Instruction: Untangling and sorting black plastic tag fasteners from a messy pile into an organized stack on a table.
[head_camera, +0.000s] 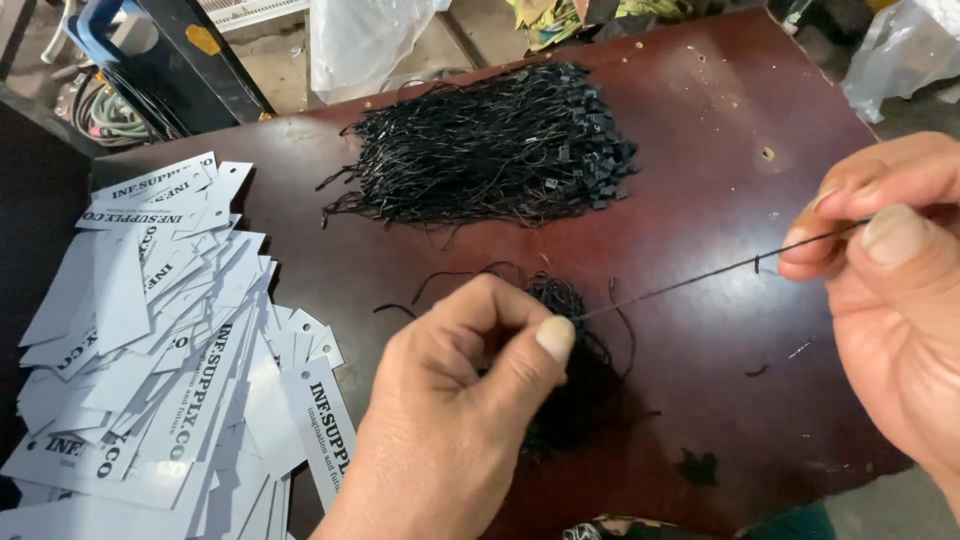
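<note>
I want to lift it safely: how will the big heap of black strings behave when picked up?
The heap of black strings probably sags, since its thin strands lie loose. It looks light. Strands cross each other, so they may tangle; stray ends stick out at its edges. The single strand is taut only because the left hand and right hand pull it.

Table (720, 150): dark red-brown wood, showing a glossy, scuffed finish. Tags (160, 340) at nine o'clock: white card, looking smooth and matt. Cords (490, 145) at twelve o'clock: black string, appearing thin, with slightly shiny plastic ends.
</note>
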